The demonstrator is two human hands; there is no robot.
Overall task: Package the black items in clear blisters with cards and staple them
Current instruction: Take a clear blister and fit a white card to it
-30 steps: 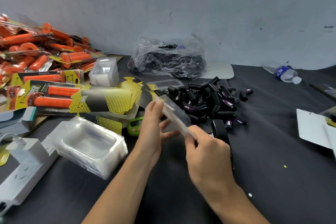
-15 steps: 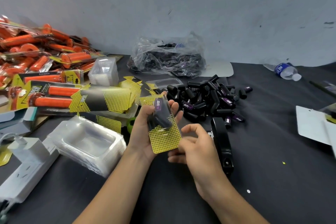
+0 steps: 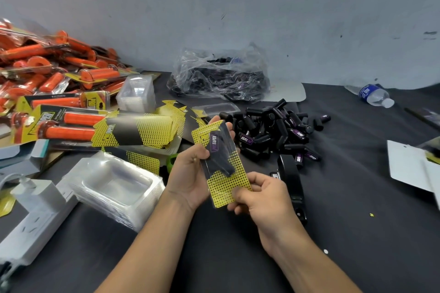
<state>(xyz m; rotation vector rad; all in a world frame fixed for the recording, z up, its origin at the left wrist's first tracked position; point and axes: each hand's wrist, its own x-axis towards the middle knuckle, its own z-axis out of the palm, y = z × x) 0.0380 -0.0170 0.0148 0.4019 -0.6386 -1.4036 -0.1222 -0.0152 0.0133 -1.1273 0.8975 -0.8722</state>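
Left hand (image 3: 188, 173) cradles the clear plastic blister pack (image 3: 232, 150) with yellow dotted card (image 3: 226, 189) and black item (image 3: 220, 162) — right hand (image 3: 262, 200) pinches its lower corner; likely light, flexible, slippery — grip flat edges

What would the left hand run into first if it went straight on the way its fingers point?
Likely the pile of black items, just past the fingertips of the left hand; depth is unclear, so it might pass above.

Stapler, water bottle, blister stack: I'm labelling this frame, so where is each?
Stapler (image 3: 290, 173), head view, on its black top arm.
Water bottle (image 3: 366, 93), head view, on its blue label.
Blister stack (image 3: 116, 182), head view, in the top blister's cavity.
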